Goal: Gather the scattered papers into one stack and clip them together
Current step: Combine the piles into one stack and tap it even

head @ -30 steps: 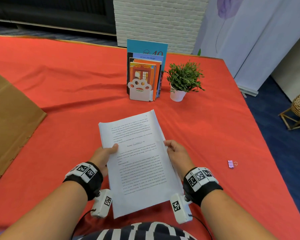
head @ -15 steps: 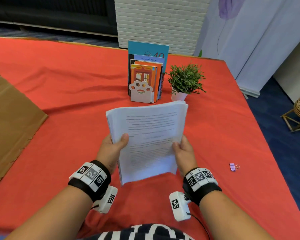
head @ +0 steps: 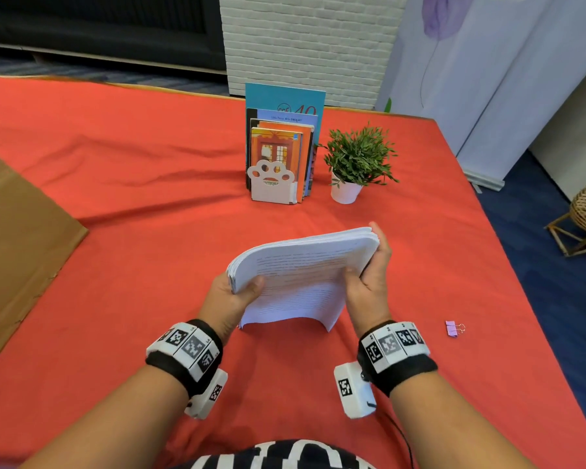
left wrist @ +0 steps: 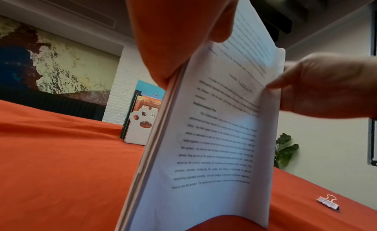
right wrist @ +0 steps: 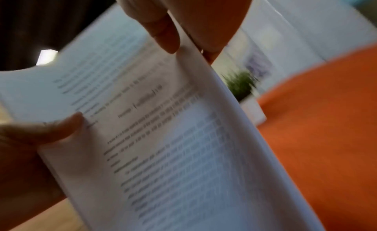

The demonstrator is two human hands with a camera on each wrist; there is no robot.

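A stack of printed white papers (head: pixel 301 275) stands nearly upright on its lower edge on the red tablecloth (head: pixel 132 231), bowed slightly. My left hand (head: pixel 241 292) grips its left edge, thumb on the front page. My right hand (head: pixel 366 269) grips the right edge, fingers behind the stack. In the left wrist view the papers (left wrist: pixel 214 137) fill the middle, with my right hand (left wrist: pixel 318 87) behind their far edge. The right wrist view is blurred, showing the papers (right wrist: pixel 163 137) and my left thumb (right wrist: pixel 59 129). A small lilac binder clip (head: pixel 454 328) lies on the cloth to the right, also seen as the clip (left wrist: pixel 328 203).
A white paw-shaped bookend with upright books (head: pixel 279 154) and a small potted plant (head: pixel 356 164) stand beyond the papers. A brown cardboard sheet (head: pixel 17 231) covers the table's left side. The table's right edge (head: pixel 508 265) drops to a blue floor.
Both hands have lifted the papers from lying flat on the cloth to standing on their lower edge, then brought them lower and tilted the top away from me.
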